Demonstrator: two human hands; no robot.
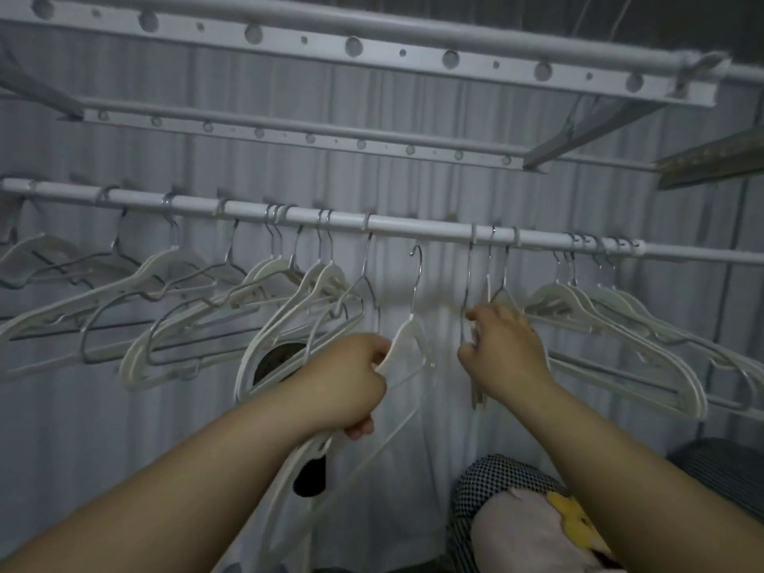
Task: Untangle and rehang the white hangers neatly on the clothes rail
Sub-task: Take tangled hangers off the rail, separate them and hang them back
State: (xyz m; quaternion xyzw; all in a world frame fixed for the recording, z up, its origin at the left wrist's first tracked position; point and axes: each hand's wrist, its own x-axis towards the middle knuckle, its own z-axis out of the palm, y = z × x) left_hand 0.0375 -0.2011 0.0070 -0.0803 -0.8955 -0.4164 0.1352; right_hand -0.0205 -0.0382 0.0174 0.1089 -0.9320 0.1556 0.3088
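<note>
- Our left grip (351, 382) clenches a loose white hanger (407, 337), its hook free just below the rail (417, 226).
- Our right grip (506, 345) curls round thin hangers (478, 390) that hang from the rail, just right of that hook.
- A tangled bunch (186, 308) hangs on the rail at left.
- A tidier row (620, 320) hangs at right.

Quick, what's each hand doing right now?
Left hand: grips a loose hanger, hook off the rail.
Right hand: grips a hung hanger.
</note>
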